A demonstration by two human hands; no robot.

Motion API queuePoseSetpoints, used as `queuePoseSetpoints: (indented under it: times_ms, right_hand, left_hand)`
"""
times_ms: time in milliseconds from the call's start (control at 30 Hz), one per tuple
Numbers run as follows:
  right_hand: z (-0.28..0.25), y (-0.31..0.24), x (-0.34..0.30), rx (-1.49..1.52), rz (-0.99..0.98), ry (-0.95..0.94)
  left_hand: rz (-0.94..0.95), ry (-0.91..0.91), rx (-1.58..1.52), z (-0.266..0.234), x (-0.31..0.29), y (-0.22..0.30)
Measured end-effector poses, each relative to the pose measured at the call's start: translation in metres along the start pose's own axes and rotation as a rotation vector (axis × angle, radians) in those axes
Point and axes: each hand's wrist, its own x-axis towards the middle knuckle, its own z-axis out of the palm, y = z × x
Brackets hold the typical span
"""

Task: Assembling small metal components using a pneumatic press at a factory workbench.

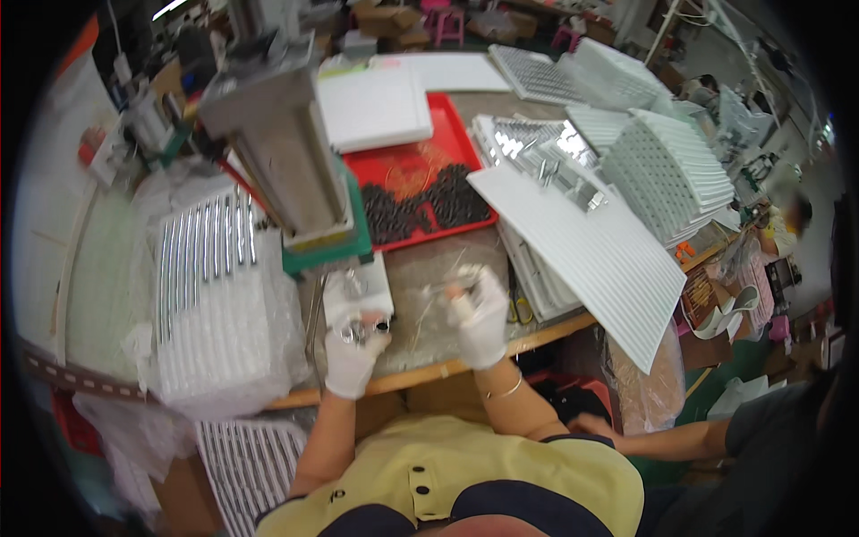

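My left hand (349,360), in a white glove with bare fingertips, is closed around a shiny metal part (354,333) with a dark round end. It is in front of the green-based press (286,152), over a white block at the press's foot. To its right, my right hand (480,320), gloved the same way, is raised over the grey worktop with fingers curled together. Whatever is between those fingertips is too blurred to make out. Beyond the hands, a red tray (358,166) holds many small black parts (394,215).
On the left, a plastic-wrapped foam tray (224,340) carries shiny metal rods (199,242). White ridged foam sheets (599,268) and stacked trays (662,170) fill the right side. Yellow-handled scissors (521,311) lie near the front edge. Another person's arm (671,440) reaches in from lower right.
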Motion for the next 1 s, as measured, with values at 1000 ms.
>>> queuePoseSetpoints:
  times_ms: [1000]
  right_hand:
    - [0.024,0.021,-0.008,-0.347,-0.046,-0.383]
  left_hand:
    - [-0.177,-0.046,-0.222,0.011,-0.001,-0.011]
